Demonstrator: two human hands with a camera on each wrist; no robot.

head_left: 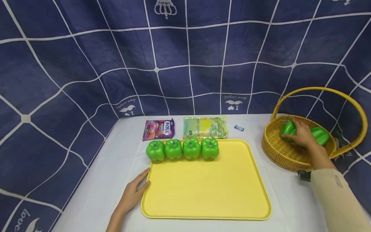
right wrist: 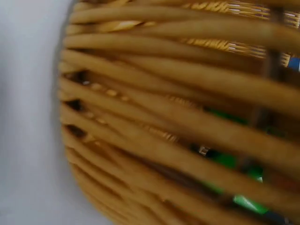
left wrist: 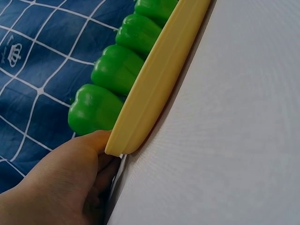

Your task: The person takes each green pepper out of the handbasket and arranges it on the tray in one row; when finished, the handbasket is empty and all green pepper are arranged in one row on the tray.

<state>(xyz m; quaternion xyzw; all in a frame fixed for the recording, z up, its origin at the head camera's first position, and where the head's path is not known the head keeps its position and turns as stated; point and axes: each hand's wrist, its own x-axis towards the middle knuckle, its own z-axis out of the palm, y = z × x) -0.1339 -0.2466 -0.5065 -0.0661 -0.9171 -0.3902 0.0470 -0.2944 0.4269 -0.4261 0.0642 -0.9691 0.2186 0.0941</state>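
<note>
Along the far left edge of the yellow tray (head_left: 205, 187) several green bell peppers (head_left: 191, 149) stand side by side in a row. My left hand (head_left: 131, 195) lies at the tray's left side; in the left wrist view this hand (left wrist: 70, 173) touches the tray's corner (left wrist: 150, 89) below the nearest pepper (left wrist: 93, 110). Inside the wicker basket (head_left: 282, 159), my right hand (head_left: 302, 133) grips a green pepper (head_left: 287, 130), with another green pepper (head_left: 319, 136) beside it. The basket's weave (right wrist: 154, 108) fills the right wrist view and hides that hand.
Behind the tray lie a purple Fox's bag (head_left: 158, 129), a yellow-green packet (head_left: 205, 128) and a small blue wrapper (head_left: 239, 128). The basket's tall handle (head_left: 318, 88) arches over its right part. A dark blue curtain (head_left: 203, 58) hangs behind the white table (head_left: 104, 174).
</note>
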